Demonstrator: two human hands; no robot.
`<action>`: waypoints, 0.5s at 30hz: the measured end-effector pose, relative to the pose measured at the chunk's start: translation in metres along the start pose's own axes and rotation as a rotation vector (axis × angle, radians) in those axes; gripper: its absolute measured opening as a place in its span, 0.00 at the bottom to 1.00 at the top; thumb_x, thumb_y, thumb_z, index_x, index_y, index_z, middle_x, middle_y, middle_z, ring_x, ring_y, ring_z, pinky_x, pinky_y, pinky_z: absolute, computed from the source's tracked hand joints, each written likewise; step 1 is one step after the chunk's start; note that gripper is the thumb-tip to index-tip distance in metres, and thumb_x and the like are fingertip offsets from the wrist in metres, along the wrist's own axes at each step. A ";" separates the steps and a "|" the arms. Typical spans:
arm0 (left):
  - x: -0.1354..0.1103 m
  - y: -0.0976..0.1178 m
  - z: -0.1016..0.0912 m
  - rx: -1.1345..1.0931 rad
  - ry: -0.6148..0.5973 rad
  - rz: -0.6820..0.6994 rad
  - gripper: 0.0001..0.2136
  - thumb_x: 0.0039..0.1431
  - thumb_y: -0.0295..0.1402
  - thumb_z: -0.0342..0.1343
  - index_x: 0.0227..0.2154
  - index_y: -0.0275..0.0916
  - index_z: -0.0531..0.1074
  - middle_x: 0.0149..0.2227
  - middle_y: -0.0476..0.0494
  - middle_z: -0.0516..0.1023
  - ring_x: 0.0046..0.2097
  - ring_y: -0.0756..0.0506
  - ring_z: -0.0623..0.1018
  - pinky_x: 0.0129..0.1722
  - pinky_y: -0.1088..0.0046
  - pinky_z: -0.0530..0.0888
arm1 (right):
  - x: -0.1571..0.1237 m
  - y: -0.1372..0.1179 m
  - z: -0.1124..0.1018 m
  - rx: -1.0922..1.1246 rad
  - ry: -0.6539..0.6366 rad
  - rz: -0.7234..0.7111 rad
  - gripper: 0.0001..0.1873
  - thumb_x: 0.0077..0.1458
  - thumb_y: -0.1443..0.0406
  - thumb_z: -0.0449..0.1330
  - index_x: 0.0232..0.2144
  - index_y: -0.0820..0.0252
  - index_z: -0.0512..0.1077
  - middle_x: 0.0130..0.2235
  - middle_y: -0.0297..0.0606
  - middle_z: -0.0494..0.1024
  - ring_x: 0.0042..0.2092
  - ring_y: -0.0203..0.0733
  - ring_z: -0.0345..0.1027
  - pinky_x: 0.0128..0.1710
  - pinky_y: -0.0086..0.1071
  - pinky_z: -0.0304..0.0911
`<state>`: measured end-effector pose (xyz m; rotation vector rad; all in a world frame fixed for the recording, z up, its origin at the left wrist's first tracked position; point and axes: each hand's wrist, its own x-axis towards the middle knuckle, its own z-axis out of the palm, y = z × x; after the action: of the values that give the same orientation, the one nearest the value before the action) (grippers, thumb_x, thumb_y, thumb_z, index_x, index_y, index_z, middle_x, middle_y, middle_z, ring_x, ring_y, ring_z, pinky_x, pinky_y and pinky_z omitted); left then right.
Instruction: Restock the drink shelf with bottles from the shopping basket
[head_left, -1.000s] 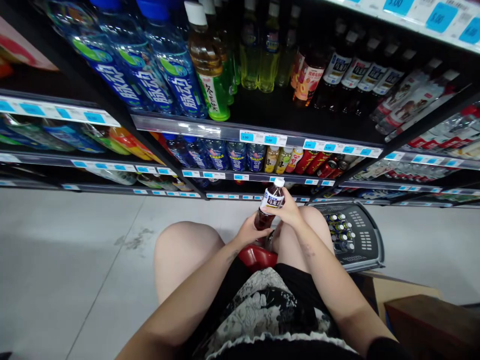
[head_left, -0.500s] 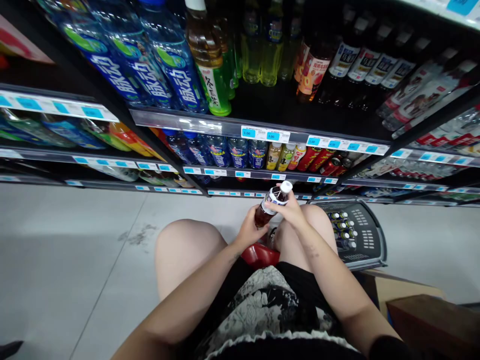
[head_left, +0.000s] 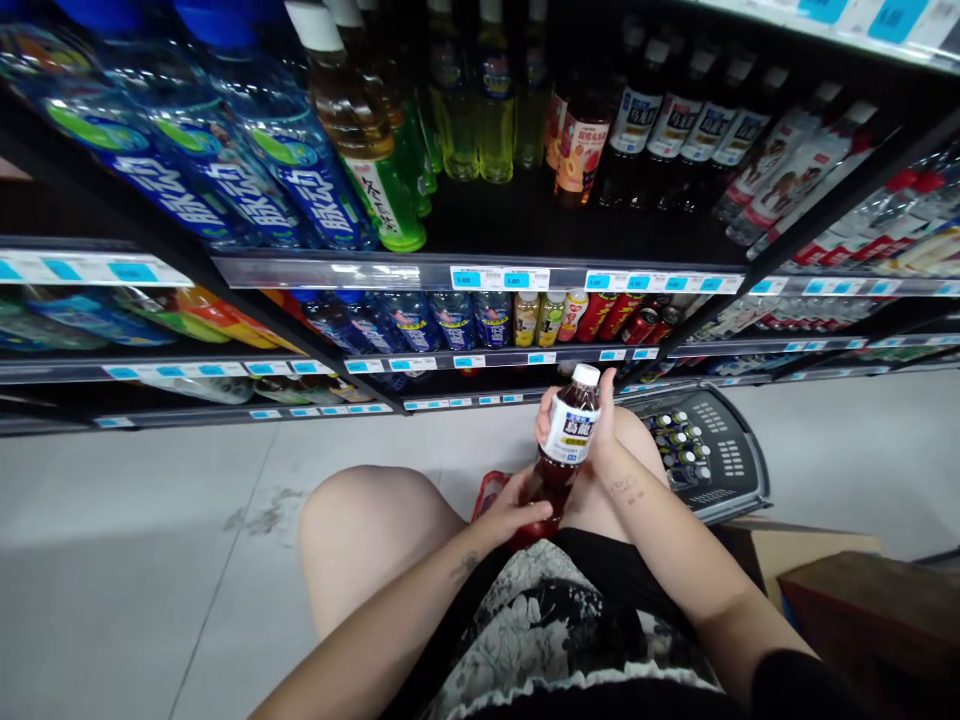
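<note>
I hold a dark drink bottle (head_left: 568, 440) with a white cap and white label in front of my knees. My right hand (head_left: 600, 425) is wrapped round its upper part, behind the label. My left hand (head_left: 517, 510) cups its lower end. The bottle stands nearly upright, tilted slightly to the right. Below my hands a red object (head_left: 487, 492) shows between my knees. A grey basket (head_left: 724, 455) with several capped bottles (head_left: 675, 450) sits on the floor just right of my right knee.
Dark store shelves (head_left: 465, 272) with blue price tags fill the top half, packed with bottled drinks and cans. Pale tiled floor (head_left: 135, 560) lies to the left. A brown box (head_left: 862, 610) stands at the lower right.
The bottle has come closer and risen more upright in both hands. My left hand slid down to its base. The view shifted slightly to the right.
</note>
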<state>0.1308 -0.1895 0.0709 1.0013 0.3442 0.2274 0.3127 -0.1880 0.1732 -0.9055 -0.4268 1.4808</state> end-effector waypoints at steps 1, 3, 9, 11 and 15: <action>-0.003 0.002 0.003 0.087 0.030 0.043 0.37 0.47 0.53 0.72 0.56 0.37 0.72 0.48 0.34 0.81 0.52 0.32 0.79 0.56 0.52 0.73 | -0.001 0.002 0.000 -0.020 -0.052 0.028 0.58 0.35 0.16 0.30 0.23 0.58 0.72 0.17 0.38 0.70 0.20 0.43 0.66 0.23 0.36 0.67; -0.007 0.009 0.007 0.299 0.109 0.126 0.35 0.47 0.49 0.72 0.56 0.37 0.72 0.50 0.34 0.81 0.54 0.32 0.78 0.58 0.53 0.73 | 0.001 0.007 -0.003 -0.059 -0.158 0.078 0.59 0.33 0.16 0.28 0.20 0.57 0.71 0.16 0.40 0.70 0.19 0.44 0.66 0.23 0.38 0.67; -0.009 0.015 0.006 0.557 0.171 0.184 0.29 0.52 0.45 0.68 0.54 0.37 0.70 0.46 0.37 0.82 0.47 0.35 0.80 0.51 0.57 0.76 | 0.013 0.012 -0.008 -0.042 -0.299 0.118 0.56 0.35 0.17 0.31 0.18 0.57 0.71 0.16 0.42 0.69 0.20 0.47 0.66 0.26 0.42 0.69; -0.009 0.013 0.002 0.573 0.189 0.173 0.29 0.51 0.45 0.67 0.53 0.37 0.71 0.43 0.38 0.82 0.44 0.36 0.80 0.48 0.59 0.76 | 0.017 0.011 -0.006 -0.068 -0.283 0.151 0.54 0.39 0.18 0.33 0.19 0.56 0.70 0.16 0.42 0.69 0.21 0.48 0.68 0.26 0.41 0.69; -0.008 0.013 -0.007 0.644 0.214 0.154 0.26 0.50 0.49 0.67 0.46 0.38 0.71 0.35 0.42 0.80 0.35 0.40 0.78 0.38 0.64 0.73 | 0.024 0.010 -0.001 -0.120 -0.290 0.194 0.49 0.47 0.21 0.36 0.22 0.56 0.69 0.17 0.43 0.71 0.24 0.51 0.69 0.29 0.43 0.70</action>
<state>0.1204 -0.1803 0.0796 1.6472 0.5543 0.3769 0.3094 -0.1663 0.1585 -0.8459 -0.6610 1.7896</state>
